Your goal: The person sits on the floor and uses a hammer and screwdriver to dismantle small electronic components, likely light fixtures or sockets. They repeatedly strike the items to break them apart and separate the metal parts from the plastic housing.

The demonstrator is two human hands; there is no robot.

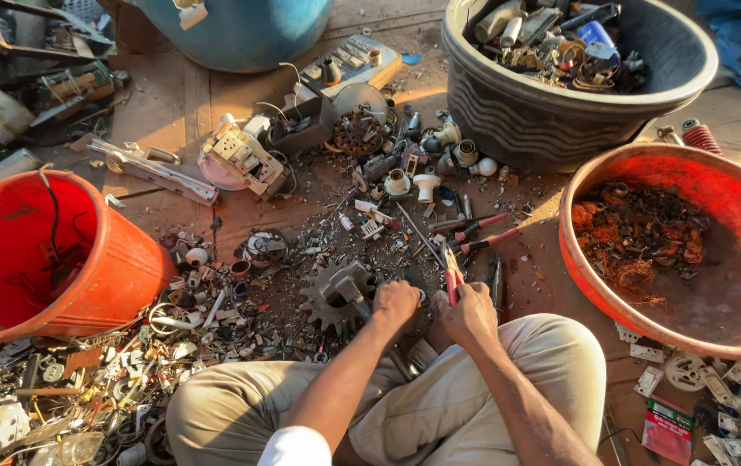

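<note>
Red-handled pliers (452,280) stood in your right hand (471,312) over a wooden floor (172,103) strewn with scrap metal, screws and broken fittings, lit by low, warm sunlight. You sat cross-legged among the litter, with an orange bucket (86,259) tipped on its side to your left, a wide orange basin (724,259) holding rusty wire scraps to your right, and a dark ribbed tub (543,112) full of parts ahead. Both forearms reached forward over your knees. Your right fingers were curled tight around the pliers' handles. Your left hand (395,302) was clenched over a small part I could not make out, just beside a toothed metal gear (333,293). The pliers' long axis ran nearly straight away from you, nose pointing ahead and slightly left, toward a second red-handled tool (483,235) lying on the floor.
</note>
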